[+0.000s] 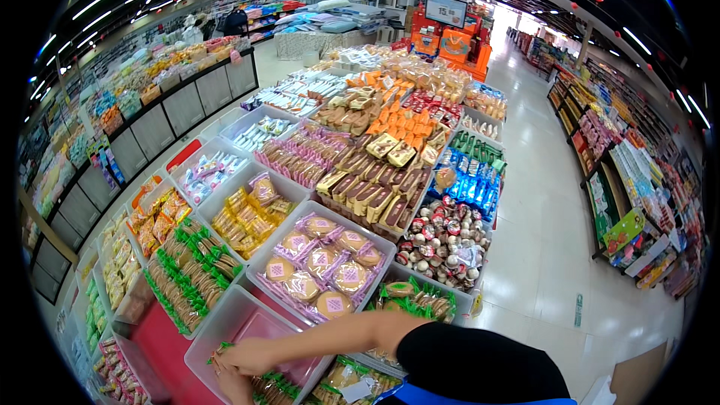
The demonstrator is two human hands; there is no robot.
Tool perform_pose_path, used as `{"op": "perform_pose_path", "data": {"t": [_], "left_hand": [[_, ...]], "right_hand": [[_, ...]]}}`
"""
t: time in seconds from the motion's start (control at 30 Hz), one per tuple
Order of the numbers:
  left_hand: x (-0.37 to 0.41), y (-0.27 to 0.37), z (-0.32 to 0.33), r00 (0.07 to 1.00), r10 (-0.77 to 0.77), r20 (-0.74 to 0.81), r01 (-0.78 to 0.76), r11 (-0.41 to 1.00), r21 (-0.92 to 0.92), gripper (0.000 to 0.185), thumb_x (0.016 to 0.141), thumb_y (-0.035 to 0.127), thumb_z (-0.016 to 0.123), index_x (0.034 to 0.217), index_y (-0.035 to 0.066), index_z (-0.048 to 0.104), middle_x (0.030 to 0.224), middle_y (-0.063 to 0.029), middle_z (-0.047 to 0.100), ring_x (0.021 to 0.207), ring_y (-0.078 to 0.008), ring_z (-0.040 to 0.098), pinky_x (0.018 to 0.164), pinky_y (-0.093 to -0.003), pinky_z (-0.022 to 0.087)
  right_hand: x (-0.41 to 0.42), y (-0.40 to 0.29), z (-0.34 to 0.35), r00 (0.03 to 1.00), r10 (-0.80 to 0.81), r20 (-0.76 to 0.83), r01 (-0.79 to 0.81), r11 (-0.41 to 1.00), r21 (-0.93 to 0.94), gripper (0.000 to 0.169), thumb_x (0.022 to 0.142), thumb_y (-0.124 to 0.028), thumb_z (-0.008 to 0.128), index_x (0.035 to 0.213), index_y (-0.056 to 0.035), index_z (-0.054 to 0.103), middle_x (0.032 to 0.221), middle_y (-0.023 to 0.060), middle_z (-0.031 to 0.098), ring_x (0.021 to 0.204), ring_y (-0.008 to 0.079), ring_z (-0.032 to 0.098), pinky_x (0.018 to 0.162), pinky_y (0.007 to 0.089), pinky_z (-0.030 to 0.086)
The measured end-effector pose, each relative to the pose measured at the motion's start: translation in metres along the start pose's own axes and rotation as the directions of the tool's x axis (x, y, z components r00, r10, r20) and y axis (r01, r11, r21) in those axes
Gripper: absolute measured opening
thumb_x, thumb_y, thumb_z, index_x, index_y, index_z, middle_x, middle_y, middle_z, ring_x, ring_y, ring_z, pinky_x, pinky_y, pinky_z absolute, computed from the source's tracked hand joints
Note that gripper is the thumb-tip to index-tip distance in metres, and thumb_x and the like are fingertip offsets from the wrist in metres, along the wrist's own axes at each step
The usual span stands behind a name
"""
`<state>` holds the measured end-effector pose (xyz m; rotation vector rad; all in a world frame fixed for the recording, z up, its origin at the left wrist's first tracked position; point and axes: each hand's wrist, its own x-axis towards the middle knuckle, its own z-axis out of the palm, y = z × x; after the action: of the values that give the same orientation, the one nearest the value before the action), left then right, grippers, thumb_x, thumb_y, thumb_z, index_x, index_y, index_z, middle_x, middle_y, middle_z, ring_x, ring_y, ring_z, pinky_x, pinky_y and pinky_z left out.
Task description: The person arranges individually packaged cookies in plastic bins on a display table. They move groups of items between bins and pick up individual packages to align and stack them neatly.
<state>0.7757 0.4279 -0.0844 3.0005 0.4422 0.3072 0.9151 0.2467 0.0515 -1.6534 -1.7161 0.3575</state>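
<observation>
My right hand (247, 353) reaches in from the right over a translucent plastic bin (211, 323). Its fingers close on a green-edged packet of wrapped biscuits (223, 347) near the bin's left wall. Just below, touching it, is my left hand (233, 385); its fingertips are near the same packet, and its grip is partly hidden. More green-edged wrapped biscuits (275, 387) stand in a row at the bin's near end, while the pink bottom shows through farther up. Behind this bin, another holds round biscuits in purple-edged wrappers (318, 261).
Bins of green-edged biscuits (194, 275), yellow-wrapped snacks (247, 216) and small round packs (444, 236) surround the hands. A red surface (160, 343) lies left of the bin. A cardboard box (638, 374) stands at lower right, and stocked shelves (630, 180) line the aisle.
</observation>
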Motion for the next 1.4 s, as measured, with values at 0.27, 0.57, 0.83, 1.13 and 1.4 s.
{"op": "perform_pose_path", "data": {"t": [0.27, 0.57, 0.83, 1.13, 1.4], "left_hand": [[-0.009, 0.067, -0.084, 0.986, -0.168, 0.014, 0.168, 0.982, -0.084, 0.055, 0.087, 0.013, 0.067, 0.137, 0.000, 0.048, 0.153, -0.0213, 0.036, 0.141, -0.0422, 0.033, 0.114, -0.0465, 0.034], [-0.120, 0.199, -0.173, 0.690, -0.418, -0.591, 0.248, 0.904, -0.349, 0.021, 0.097, 0.009, 0.055, 0.112, 0.001, 0.067, 0.120, -0.0171, 0.066, 0.114, -0.0335, 0.060, 0.101, -0.0425, 0.045], [-0.290, 0.213, -0.157, 0.645, -0.640, -0.417, 0.429, 0.756, -0.495, 0.020, 0.097, 0.004, 0.054, 0.111, 0.001, 0.069, 0.107, -0.0123, 0.068, 0.101, -0.0227, 0.064, 0.090, -0.0333, 0.048], [-0.329, 0.262, -0.125, 0.649, -0.738, -0.184, 0.500, 0.596, -0.628, 0.019, 0.096, 0.006, 0.054, 0.109, 0.002, 0.068, 0.105, -0.0148, 0.069, 0.100, -0.0302, 0.064, 0.090, -0.0367, 0.048], [-0.342, 0.284, -0.085, 0.632, -0.773, 0.045, 0.645, 0.493, -0.583, 0.032, 0.090, 0.007, 0.063, 0.122, 0.003, 0.060, 0.126, -0.0177, 0.058, 0.112, -0.0363, 0.059, 0.094, -0.0411, 0.048]], "right_hand": [[-0.431, -0.118, -0.165, 0.352, 0.658, 0.666, -0.926, 0.141, 0.350, 0.040, 0.102, -0.040, 0.051, 0.118, -0.0077, 0.068, 0.096, 0.0067, 0.073, 0.083, 0.0171, 0.071, 0.065, 0.0328, 0.057], [-0.747, -0.253, 0.029, -0.600, 0.656, 0.458, -0.443, -0.749, 0.492, 0.042, 0.100, -0.044, 0.047, 0.126, -0.0138, 0.063, 0.109, 0.0149, 0.068, 0.086, 0.0247, 0.069, 0.079, 0.0396, 0.058], [-0.729, -0.187, 0.019, -0.418, 0.890, 0.183, -0.695, -0.443, 0.566, 0.041, 0.101, -0.041, 0.048, 0.126, -0.0116, 0.062, 0.109, 0.0148, 0.068, 0.089, 0.0244, 0.068, 0.081, 0.0385, 0.057], [-0.738, -0.174, 0.016, -0.371, 0.917, 0.147, -0.754, -0.390, 0.529, 0.040, 0.101, -0.037, 0.049, 0.126, -0.0090, 0.062, 0.110, 0.0146, 0.068, 0.092, 0.0239, 0.068, 0.083, 0.0373, 0.056], [-0.754, -0.177, 0.023, -0.373, 0.918, 0.136, -0.753, -0.385, 0.534, 0.039, 0.102, -0.034, 0.050, 0.126, -0.0068, 0.062, 0.111, 0.0145, 0.067, 0.094, 0.0236, 0.067, 0.086, 0.0363, 0.055]]}}
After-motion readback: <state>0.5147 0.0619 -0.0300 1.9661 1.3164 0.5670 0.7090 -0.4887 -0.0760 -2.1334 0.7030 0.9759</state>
